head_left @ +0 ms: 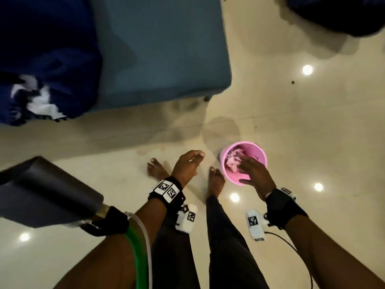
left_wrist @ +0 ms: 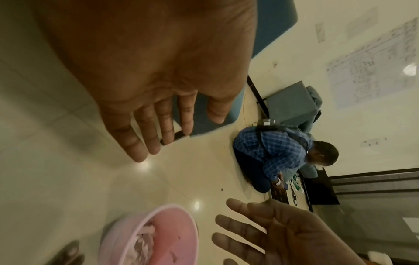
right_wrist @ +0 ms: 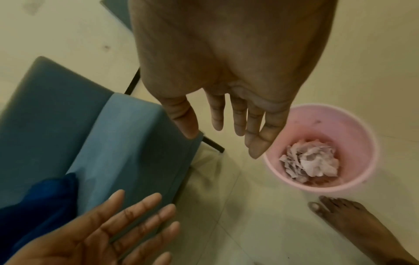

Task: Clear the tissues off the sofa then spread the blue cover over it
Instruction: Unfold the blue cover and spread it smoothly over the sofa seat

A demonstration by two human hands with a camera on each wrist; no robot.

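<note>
Crumpled white tissues [right_wrist: 310, 160] lie at the bottom of a pink bucket [head_left: 258, 152] on the floor. My right hand [head_left: 250, 170] hovers over the bucket's rim with straight, spread fingers [right_wrist: 256, 141] and holds nothing. My left hand [head_left: 188, 164] hangs beside it to the left, fingers [left_wrist: 145, 141] straight and empty. The teal sofa [head_left: 158, 49] stands at the top of the head view. A dark blue cover [head_left: 45, 59] with white patches lies bunched on the sofa's left part.
My bare feet [head_left: 216, 180] stand on the glossy cream floor just left of the bucket. A person in a blue checked shirt [left_wrist: 274, 152] crouches on the floor beyond the sofa. A dark bundle [head_left: 341, 13] sits at the far right.
</note>
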